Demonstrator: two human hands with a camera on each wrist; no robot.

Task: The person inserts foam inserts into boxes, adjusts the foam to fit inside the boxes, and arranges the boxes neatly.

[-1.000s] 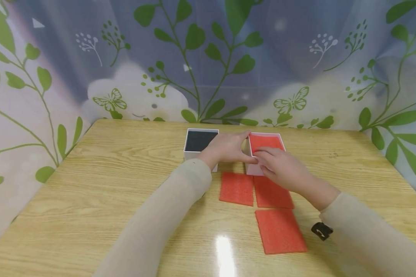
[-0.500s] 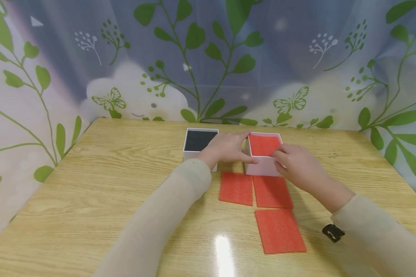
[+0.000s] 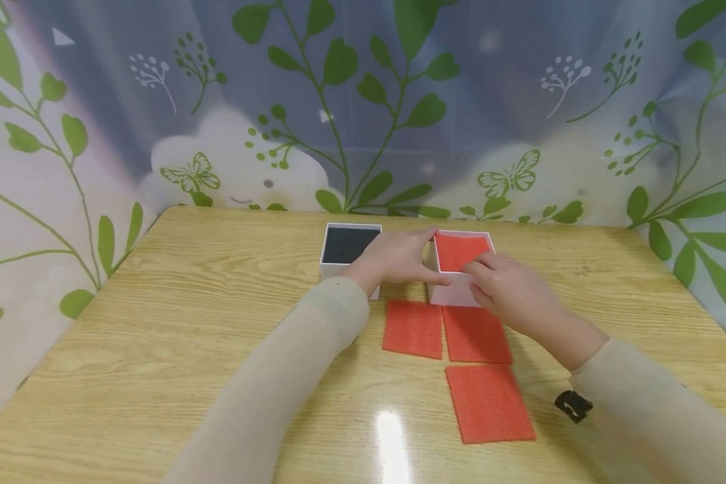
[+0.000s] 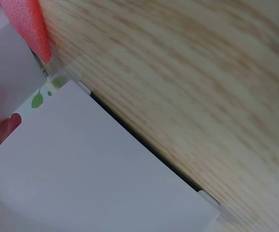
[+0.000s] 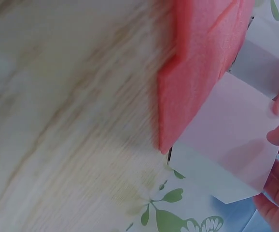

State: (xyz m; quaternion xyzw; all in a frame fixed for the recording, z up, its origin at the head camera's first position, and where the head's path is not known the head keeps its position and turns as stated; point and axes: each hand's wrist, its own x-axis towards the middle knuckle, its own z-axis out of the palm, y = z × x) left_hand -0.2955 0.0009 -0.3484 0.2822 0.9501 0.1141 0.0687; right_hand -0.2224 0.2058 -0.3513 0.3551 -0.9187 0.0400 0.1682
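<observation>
**Both your hands on the white box with the red pad**

Nearest you, one red foam sheet (image 3: 489, 402) lies flat on the wooden table (image 3: 187, 316), with a small black clip (image 3: 573, 406) just beside its right edge, under your right sleeve. Beyond it, two more red sheets (image 3: 413, 328) lie side by side, the right one (image 3: 475, 334) partly under your right wrist.

Past those stands the white box (image 3: 454, 290) with a red pad (image 3: 456, 249) in it. Your right hand (image 3: 511, 290) rests over the box's near right corner, fingers curled on its rim and front wall. Your left hand (image 3: 396, 259) holds the box's left side, thumb on the near corner, fingers at the far one.

Left of it, behind your left wrist, a second white box (image 3: 346, 243) shows a black inside. Farthest off hangs the leaf-patterned curtain (image 3: 363, 101).
</observation>
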